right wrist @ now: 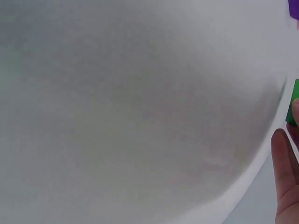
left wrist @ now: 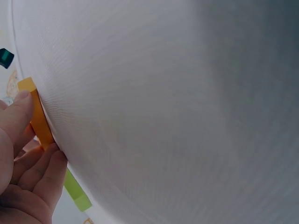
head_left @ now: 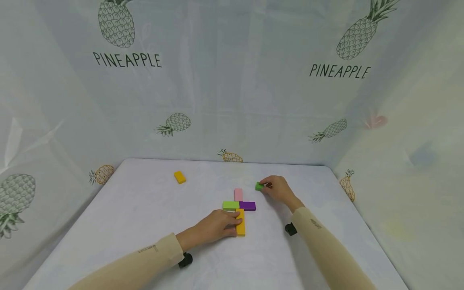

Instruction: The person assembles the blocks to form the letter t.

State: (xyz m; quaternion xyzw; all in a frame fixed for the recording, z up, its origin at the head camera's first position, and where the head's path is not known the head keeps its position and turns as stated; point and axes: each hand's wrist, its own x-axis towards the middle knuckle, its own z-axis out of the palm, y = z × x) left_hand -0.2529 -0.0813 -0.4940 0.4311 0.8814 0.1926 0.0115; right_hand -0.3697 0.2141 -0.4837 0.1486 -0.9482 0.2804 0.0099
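Note:
At the table's middle my left hand holds a long yellow block, its thumb near one end and fingers along it. Just beyond that block's far end, a light green block and a purple block lie end to end in a row. A pink block extends away from this row on the far side. Farther back and to the right, my right hand pinches a small green block between thumb and fingers. Only part of that green block shows at the right wrist view's edge.
A short yellow block lies alone toward the table's back left. The white-covered table ends at a pineapple-print curtain behind and at both sides. A small black device sits under the left wrist, another by the right.

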